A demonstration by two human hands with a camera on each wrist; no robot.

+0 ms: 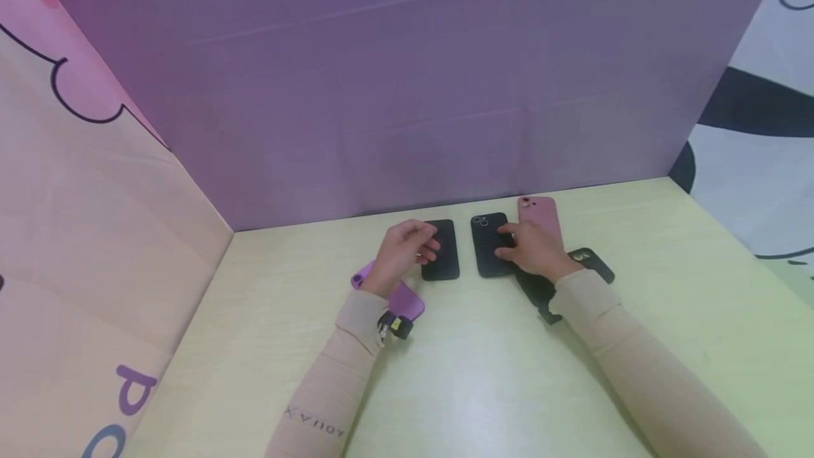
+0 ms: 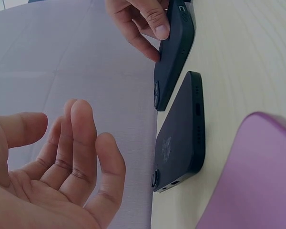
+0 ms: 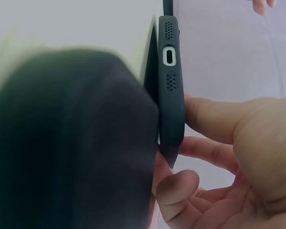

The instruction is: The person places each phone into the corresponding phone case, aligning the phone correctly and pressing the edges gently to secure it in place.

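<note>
- Black cased phone point(image 1: 490, 246): dark matte case, camera ring at the far end, port and speaker holes on the near end in the right wrist view point(image 3: 170, 86). It lies flat on the table point(image 1: 483, 373), close to the purple back wall point(image 1: 407, 76).
- Right hand point(image 1: 533, 249) rests on it, fingers bent over its right edge. In the left wrist view the fingertips point(image 2: 157, 26) press the case's side; thumb and fingers contact it, light hold rather than a full wrap.
- Second black phone point(image 1: 441, 249) lies just left of it, parallel, a gap between them.
- Left hand point(image 1: 407, 249) hovers at the second phone's left edge, fingers loosely curled, palm bare, holding nothing.
- Pink phone point(image 1: 540, 216) sits just right of the cased phone, partly under the right hand.
- Purple case point(image 1: 400, 295) lies left of it, mostly covered by the left wrist.
- Dark case point(image 1: 594, 263) to the right is mostly hidden by the right forearm.
- Right wrist view: a blurred dark mass point(image 3: 71, 143) fills the left half, can't identify.
</note>
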